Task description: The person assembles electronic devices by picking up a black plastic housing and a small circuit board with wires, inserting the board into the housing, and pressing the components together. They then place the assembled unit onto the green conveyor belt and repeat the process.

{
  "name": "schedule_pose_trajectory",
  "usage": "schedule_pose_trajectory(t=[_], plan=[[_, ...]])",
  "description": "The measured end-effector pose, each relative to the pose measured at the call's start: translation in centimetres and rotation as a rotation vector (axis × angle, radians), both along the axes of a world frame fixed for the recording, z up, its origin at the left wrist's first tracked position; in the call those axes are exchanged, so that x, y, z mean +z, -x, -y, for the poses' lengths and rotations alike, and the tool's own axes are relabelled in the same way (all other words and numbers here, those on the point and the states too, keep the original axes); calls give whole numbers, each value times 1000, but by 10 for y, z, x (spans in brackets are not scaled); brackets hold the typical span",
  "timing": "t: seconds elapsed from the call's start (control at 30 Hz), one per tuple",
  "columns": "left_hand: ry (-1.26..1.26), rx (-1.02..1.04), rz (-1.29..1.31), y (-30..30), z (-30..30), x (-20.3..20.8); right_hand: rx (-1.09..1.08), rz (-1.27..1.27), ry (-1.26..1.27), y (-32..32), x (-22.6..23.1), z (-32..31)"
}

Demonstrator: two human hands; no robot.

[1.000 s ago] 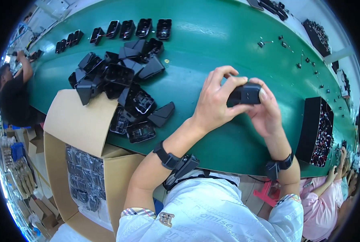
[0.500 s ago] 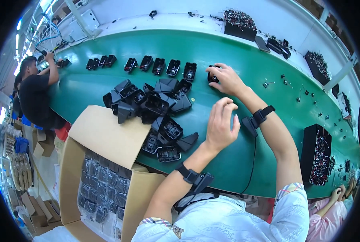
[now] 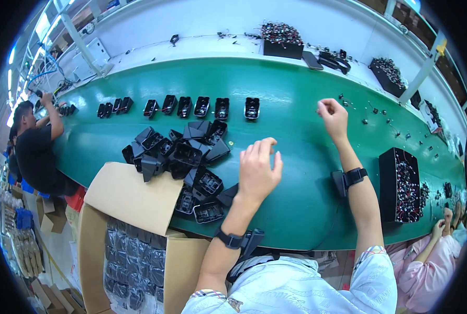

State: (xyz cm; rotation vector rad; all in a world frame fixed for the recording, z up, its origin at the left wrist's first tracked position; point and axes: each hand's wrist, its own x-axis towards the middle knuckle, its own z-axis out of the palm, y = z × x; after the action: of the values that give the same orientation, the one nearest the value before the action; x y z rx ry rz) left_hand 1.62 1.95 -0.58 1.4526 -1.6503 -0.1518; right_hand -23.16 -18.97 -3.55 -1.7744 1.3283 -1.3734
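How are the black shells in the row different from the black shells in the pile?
The shells in the row stand side by side, while the shells in the pile lie heaped together. Those in the row show their open sides; those in the pile tip many ways, some showing closed sides. The row is farther from the cardboard box than the pile. Both are on the green table.

Black housings [image 3: 185, 153] on a green tabletop [image 3: 307, 178].
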Motion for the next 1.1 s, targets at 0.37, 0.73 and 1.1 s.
schedule_pose_trajectory(t=[0.37, 0.73, 1.1], plan=[[-678, 344, 260, -45, -112, 35, -76, -471, 17, 32, -27, 36], [-479, 183, 169, -9, -96, -5, 15, -585, 96, 26, -14, 8], [-320, -301, -358, 8, -50, -16, 603, 34, -136, -7, 22, -168]])
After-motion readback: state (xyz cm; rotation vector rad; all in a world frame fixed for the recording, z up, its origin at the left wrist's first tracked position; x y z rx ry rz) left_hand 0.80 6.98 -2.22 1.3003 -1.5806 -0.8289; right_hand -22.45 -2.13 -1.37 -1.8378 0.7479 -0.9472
